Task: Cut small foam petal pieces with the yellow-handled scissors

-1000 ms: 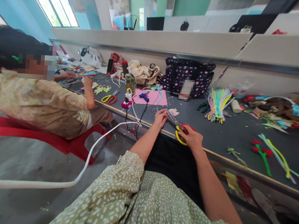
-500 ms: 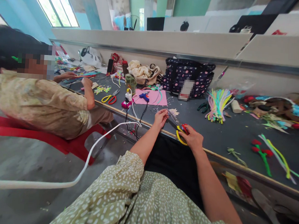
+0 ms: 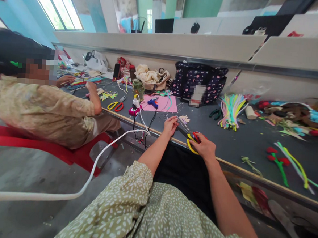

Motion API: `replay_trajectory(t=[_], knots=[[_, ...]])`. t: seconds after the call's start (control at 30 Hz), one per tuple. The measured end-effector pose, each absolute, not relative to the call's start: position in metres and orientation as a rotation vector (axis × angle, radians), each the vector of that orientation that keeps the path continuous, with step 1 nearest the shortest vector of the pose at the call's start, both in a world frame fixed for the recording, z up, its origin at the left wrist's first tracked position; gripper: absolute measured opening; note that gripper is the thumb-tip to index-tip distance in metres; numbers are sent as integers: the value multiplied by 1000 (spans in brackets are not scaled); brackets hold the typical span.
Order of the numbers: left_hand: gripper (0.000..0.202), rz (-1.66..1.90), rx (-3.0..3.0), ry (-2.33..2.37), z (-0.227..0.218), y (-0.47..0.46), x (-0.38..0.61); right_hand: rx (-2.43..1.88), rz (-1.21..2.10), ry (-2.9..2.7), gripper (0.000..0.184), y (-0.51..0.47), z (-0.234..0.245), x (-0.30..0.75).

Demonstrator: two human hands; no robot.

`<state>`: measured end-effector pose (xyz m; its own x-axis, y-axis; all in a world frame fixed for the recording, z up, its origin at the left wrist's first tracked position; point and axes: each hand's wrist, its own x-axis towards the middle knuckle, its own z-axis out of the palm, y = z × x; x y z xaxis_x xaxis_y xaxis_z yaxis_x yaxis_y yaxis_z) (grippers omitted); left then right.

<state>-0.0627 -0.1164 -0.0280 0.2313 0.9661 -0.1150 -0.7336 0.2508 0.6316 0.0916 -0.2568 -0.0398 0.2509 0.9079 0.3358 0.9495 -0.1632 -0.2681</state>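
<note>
Scissors (image 3: 189, 136) with red and yellow handles are clasped in the right hand (image 3: 206, 148) at the near edge of the table (image 3: 201, 116). The left hand (image 3: 170, 126) is held just beside the blade tips; whether anything is pinched cannot be told. Pale scraps (image 3: 185, 119) are seen just beyond. Farther back, a blue glue gun (image 3: 152, 104) is laid on a pink sheet (image 3: 173, 107).

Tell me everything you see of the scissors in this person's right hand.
The scissors have shiny, metal-looking blades and two handle loops, one yellow and one red, that look like plastic. The right hand grips them by the handles near the front edge of the dark table, blades slanting forward and left toward the left hand. It's too small to tell whether the tips touch anything, or how far the blades are open.
</note>
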Motion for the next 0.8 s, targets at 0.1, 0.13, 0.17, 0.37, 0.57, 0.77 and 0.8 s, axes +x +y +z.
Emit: replay_trajectory(t=[0.1, 0.13, 0.17, 0.37, 0.57, 0.77, 0.8], knots=[[19, 1238, 519, 566, -29, -115, -62, -2130, -122, -1688, 57, -257, -40, 92], [19, 1237, 522, 569, -29, -115, -62, -2135, -117, -1689, 57, -257, -40, 92], [19, 1238, 523, 573, -29, -115, -62, -2139, -115, -1690, 58, -256, -40, 92], [13, 1235, 498, 570, -26, -117, -62, -2101, -118, -1686, 57, -255, -43, 93], [15, 1230, 456, 522, -24, -119, -63, -2036, -35, -1653, 52, -254, -41, 96], [15, 1234, 410, 516, -22, -120, -63, -2135, 14, -1602, 58, -258, -30, 92], [15, 1232, 400, 523, -21, -120, -64, -2132, 1, -1615, 57, -258, -30, 91]])
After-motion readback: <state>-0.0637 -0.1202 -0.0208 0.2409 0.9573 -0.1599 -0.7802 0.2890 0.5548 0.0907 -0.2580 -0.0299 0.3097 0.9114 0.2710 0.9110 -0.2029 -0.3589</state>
